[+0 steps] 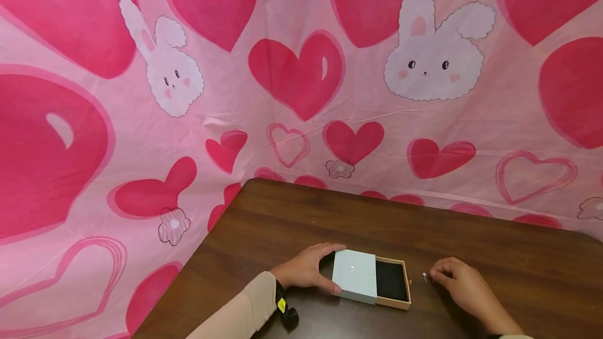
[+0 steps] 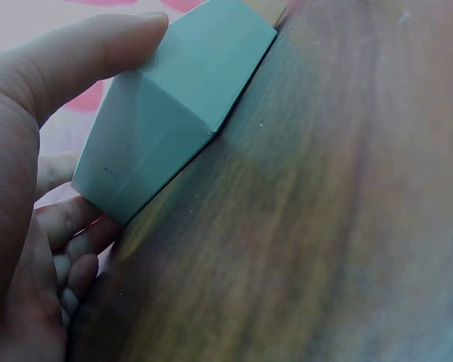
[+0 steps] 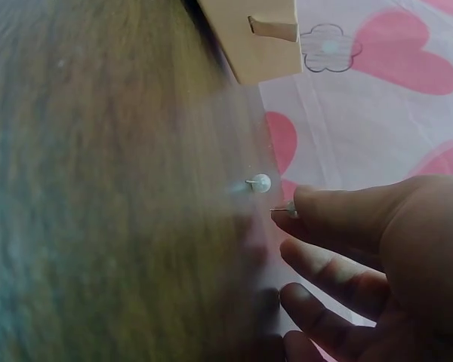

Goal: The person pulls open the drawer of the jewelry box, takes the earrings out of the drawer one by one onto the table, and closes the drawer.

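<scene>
My left hand [image 1: 303, 268] grips the left end of a pale blue drawer box [image 1: 354, 274], thumb on the near side and fingers on the far side. The box's tan inner drawer [image 1: 394, 304] is slid partly out to the right and shows a black lining [image 1: 391, 280]. To the right of it, my right hand [image 1: 464, 284] pinches a small stud earring [image 3: 290, 209] between thumb and index finger, its thin post sticking out. A second stud earring [image 3: 261, 183] with a round whitish head lies on the table just beside those fingertips.
The dark wooden table [image 1: 292, 213] has its left edge beyond my left arm. A pink cloth [image 1: 301, 140] printed with hearts and rabbits hangs behind and to the left. A short tan pull tab [image 3: 275, 29] sticks out of the drawer's front.
</scene>
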`<state>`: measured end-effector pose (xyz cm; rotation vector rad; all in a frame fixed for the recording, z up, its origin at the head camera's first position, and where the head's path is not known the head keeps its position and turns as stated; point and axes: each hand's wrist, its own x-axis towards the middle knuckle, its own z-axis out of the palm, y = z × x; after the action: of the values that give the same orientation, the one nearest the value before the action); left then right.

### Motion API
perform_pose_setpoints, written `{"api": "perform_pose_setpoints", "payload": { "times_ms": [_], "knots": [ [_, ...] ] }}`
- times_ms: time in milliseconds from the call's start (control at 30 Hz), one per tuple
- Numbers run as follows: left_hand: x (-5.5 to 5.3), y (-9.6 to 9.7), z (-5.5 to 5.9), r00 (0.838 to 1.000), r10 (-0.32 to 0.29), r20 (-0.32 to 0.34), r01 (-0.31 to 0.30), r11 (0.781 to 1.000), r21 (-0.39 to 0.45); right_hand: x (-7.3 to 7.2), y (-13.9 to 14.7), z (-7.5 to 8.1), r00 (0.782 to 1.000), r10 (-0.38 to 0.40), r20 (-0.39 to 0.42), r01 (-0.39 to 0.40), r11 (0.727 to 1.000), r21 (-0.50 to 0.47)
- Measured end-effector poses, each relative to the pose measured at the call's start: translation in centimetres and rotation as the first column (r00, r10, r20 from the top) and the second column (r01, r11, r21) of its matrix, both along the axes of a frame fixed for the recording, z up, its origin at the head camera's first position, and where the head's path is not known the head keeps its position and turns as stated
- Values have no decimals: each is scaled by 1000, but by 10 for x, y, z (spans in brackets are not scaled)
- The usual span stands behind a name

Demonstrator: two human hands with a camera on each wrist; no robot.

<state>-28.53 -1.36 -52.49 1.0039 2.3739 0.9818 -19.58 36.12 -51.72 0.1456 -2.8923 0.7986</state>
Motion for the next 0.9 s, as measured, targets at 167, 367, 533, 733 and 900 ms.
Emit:
{"api": "perform_pose_setpoints", "payload": {
  "times_ms": [167,367,533,733,900],
  "knots": [
    [0,0,0,1000,6,6,-6,1000,-7,-1,0,-2,1000,-8,8,8,1000,9],
    [0,0,0,1000,12,10,-12,1000,-11,-1,0,-3,1000,-16,16,16,1000,11],
    [1,1,0,1000,16,7,-16,1000,-14,-1,0,-5,1000,-20,8,20,1000,14],
    [1,1,0,1000,13,-3,-13,1000,-13,-2,1,-7,1000,-14,-8,14,1000,18],
    [1,0,0,1000,8,5,-8,1000,-4,-4,2,-11,1000,-10,-26,10,1000,17]
  ]
}}
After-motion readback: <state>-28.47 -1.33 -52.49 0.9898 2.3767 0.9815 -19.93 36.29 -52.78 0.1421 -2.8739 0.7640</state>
